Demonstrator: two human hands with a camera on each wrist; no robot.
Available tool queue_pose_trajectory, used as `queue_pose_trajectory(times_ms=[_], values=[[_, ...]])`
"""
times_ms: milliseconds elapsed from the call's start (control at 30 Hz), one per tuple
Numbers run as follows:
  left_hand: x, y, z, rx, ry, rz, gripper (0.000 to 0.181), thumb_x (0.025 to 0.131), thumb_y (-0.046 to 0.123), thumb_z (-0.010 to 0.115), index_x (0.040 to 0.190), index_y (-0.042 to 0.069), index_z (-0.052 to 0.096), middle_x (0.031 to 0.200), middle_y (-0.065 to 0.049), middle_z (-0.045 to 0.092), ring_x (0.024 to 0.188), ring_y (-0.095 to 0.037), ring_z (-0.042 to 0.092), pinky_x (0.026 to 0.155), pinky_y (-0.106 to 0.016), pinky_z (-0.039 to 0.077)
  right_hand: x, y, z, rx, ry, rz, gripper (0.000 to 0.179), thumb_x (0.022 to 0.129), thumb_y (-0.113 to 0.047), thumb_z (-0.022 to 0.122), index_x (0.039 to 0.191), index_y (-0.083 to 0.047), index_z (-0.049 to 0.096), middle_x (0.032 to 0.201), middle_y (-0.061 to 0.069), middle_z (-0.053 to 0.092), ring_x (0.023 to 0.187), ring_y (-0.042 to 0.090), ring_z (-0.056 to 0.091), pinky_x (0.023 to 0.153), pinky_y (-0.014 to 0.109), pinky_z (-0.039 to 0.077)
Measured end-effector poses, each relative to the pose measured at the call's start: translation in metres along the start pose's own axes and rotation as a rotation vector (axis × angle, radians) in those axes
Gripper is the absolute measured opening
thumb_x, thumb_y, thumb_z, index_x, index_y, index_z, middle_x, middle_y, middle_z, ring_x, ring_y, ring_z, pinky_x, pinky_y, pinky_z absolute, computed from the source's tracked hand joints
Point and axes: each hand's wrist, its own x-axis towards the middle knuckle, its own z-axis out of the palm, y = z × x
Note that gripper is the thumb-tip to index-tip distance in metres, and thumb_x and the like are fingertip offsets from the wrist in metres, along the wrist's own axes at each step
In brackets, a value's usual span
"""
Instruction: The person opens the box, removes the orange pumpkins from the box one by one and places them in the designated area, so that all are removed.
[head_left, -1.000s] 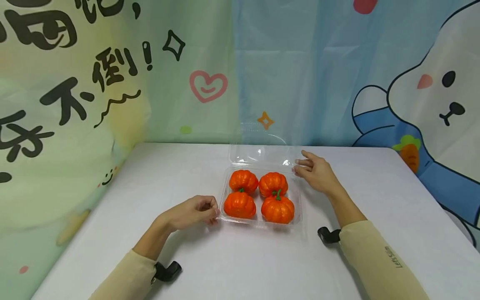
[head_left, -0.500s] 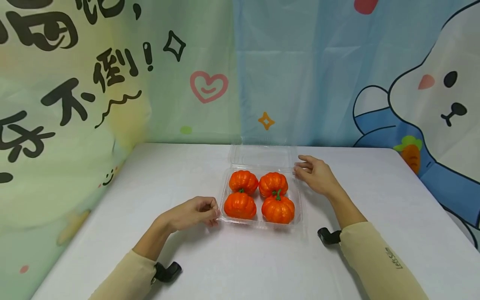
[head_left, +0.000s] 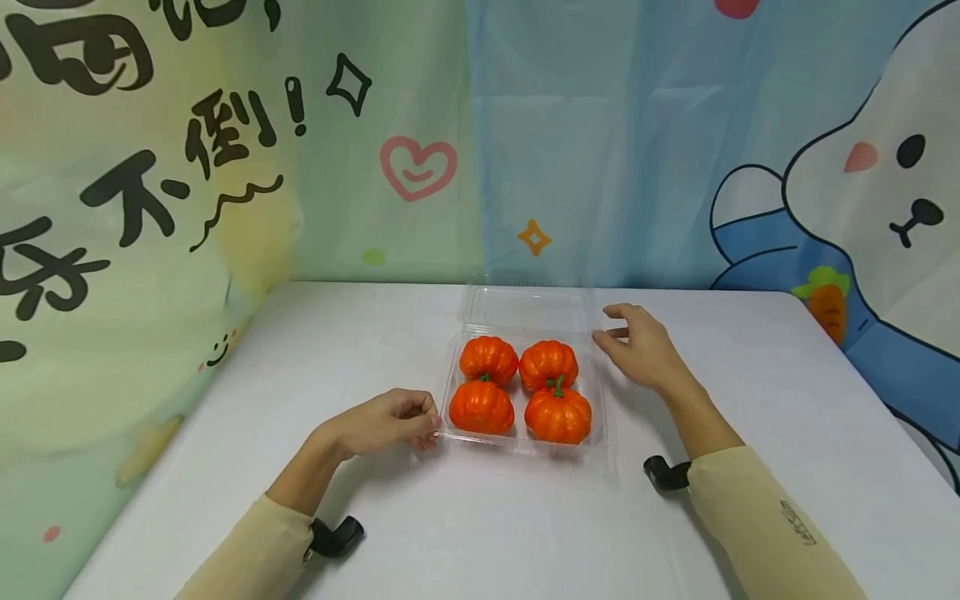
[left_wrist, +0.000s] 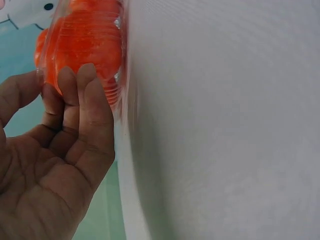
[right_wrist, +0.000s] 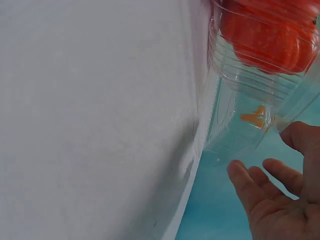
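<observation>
On the white table, a clear plastic clamshell box (head_left: 520, 419) stands with its lid (head_left: 528, 310) folded back away from me. Inside sit small orange pumpkins with green stems: two in front (head_left: 482, 407) and two behind (head_left: 548, 365). My left hand (head_left: 390, 422) pinches the box's front left corner; the left wrist view shows thumb and fingertips at the rim (left_wrist: 42, 70). My right hand (head_left: 641, 346) is by the lid's right side, fingers spread and relaxed. In the right wrist view, its thumb (right_wrist: 295, 135) is close to the lid; whether it touches cannot be told.
White cloth covers the table (head_left: 517, 533), whose far edge lies just behind the lid. A printed curtain (head_left: 600, 167) hangs behind and along the left. Black wrist cameras (head_left: 337, 537) are on both sleeves.
The raised lid has dropped back toward the table behind the box. My right hand has drawn slightly right, away from the lid. My left hand keeps its place on the corner.
</observation>
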Motion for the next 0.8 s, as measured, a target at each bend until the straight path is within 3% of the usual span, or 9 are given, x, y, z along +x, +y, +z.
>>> queue_pose_trajectory(times_ms=[200,500,800], values=[[0.0,0.0,0.0,0.005,-0.002,0.004,0.017,0.104,0.016,0.057,0.099,0.0,0.06,0.093,-0.013,0.068,0.087,-0.026,0.067,0.08,-0.032,0.058,-0.009,-0.01,-0.004,0.025,0.078,-0.094,0.048,0.103,-0.025,0.062,0.141,0.001,0.05,0.137,0.024,0.054,0.12,0.044,0.062,0.101,0.057,0.052],[0.002,0.001,0.0,0.018,0.002,0.014,0.018,0.104,0.016,0.056,0.099,0.0,0.061,0.092,-0.013,0.068,0.086,-0.027,0.067,0.079,-0.032,0.058,-0.027,-0.027,-0.009,-0.023,0.086,-0.205,0.053,0.099,-0.03,0.069,0.14,-0.002,0.054,0.134,0.019,0.059,0.119,0.04,0.061,0.101,0.056,0.052],[0.002,0.0,-0.001,0.019,-0.007,0.004,0.017,0.104,0.015,0.056,0.099,-0.001,0.061,0.092,-0.015,0.068,0.086,-0.027,0.066,0.078,-0.033,0.058,-0.044,-0.04,-0.008,-0.04,-0.016,-0.286,0.052,0.095,-0.03,0.075,0.138,-0.006,0.058,0.128,0.012,0.063,0.115,0.034,0.062,0.097,0.053,0.055]])
